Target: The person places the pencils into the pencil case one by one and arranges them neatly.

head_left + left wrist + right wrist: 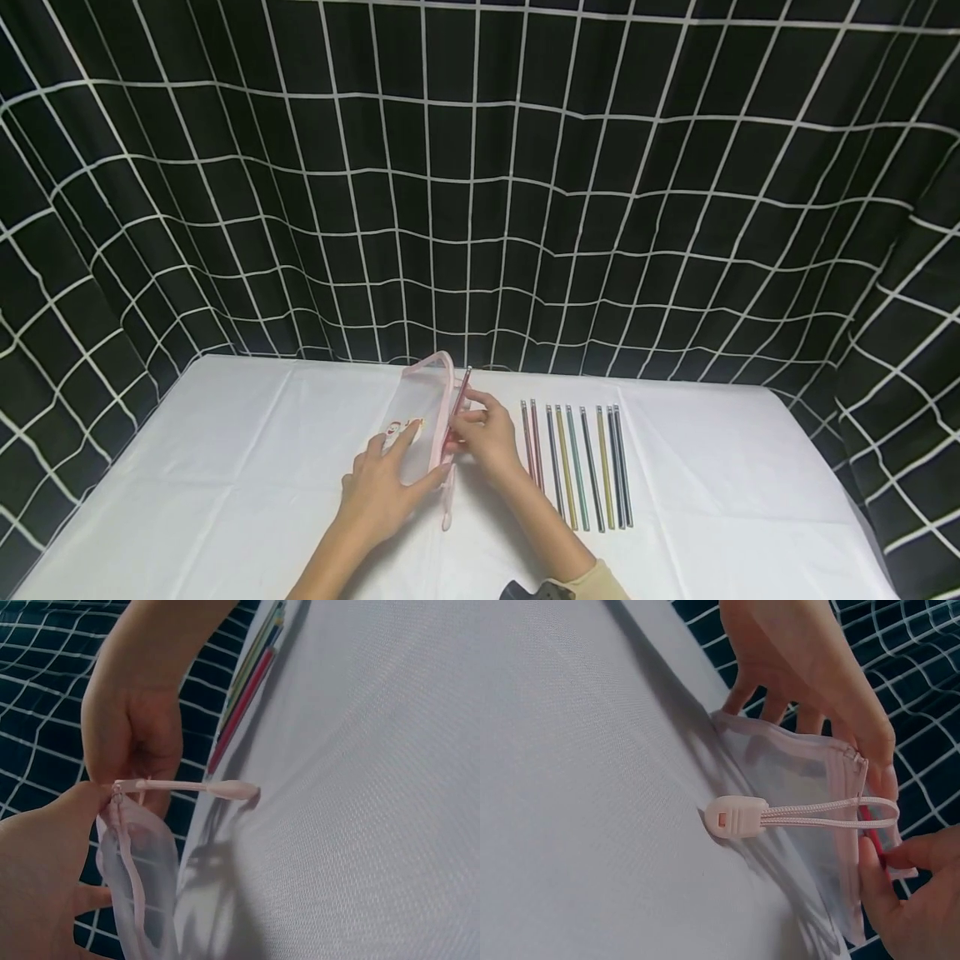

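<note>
Near the far edge of the white cloth-covered surface (247, 467), left of its middle, the left hand (382, 496) is gripping a translucent pouch with pink zip trim (412, 396), fingers spreading over one side, thumb pressing beside the opening. The right hand's (491, 437) fingers are pinching a slim, dark-red metallic pencil (461, 396) that is slanting at that opening. For clean insertion, the left should be holding the mouth wide while the right is aligning the pencil lengthwise, avoiding the dangling pale-pink cord pull (735, 817). More slim, multicoloured pencils (577, 467) are lying between the hands and the right edge.
</note>
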Action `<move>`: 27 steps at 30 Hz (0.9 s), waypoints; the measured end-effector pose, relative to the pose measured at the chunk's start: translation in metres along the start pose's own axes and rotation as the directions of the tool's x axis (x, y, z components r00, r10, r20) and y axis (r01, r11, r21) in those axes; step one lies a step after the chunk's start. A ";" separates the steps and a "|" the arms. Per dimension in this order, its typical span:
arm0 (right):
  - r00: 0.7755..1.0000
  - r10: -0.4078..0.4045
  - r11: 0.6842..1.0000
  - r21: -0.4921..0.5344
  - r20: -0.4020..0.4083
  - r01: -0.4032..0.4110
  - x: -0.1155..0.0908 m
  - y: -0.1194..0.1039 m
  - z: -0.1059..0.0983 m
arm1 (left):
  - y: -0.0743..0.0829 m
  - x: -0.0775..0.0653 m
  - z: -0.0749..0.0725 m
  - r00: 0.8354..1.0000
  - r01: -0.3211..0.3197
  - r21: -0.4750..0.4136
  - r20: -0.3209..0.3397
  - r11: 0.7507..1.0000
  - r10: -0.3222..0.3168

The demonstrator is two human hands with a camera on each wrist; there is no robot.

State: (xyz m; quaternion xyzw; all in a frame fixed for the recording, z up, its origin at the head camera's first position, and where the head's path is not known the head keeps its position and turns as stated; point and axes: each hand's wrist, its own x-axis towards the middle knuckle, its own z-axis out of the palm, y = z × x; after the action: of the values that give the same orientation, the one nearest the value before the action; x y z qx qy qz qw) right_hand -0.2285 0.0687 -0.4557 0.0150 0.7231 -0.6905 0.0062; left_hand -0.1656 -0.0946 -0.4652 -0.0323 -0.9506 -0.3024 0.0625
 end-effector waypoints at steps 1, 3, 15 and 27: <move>1.000 0.000 1.000 -0.009 0.004 0.000 0.000 0.000 0.000 | 0.000 0.000 0.000 1.000 0.001 0.001 0.001 1.000 -0.001; 1.000 -0.002 1.000 -0.017 0.013 0.002 0.000 0.001 0.000 | 0.000 0.000 0.001 1.000 0.003 0.000 0.001 1.000 -0.003; 0.999 0.000 0.999 -0.045 0.047 0.002 0.001 0.001 -0.002 | 0.001 -0.001 0.001 1.000 0.014 0.007 0.004 1.000 -0.014; 0.997 0.030 1.000 -0.008 0.071 -0.029 0.003 -0.001 -0.006 | 0.003 0.000 0.001 1.000 0.024 0.005 0.014 1.000 -0.024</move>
State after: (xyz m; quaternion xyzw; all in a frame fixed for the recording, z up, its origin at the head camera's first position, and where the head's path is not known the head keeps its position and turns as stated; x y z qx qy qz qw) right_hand -0.2311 0.0745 -0.4548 0.0011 0.7246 -0.6879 0.0420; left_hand -0.1649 -0.0920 -0.4641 -0.0228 -0.9521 -0.3005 0.0521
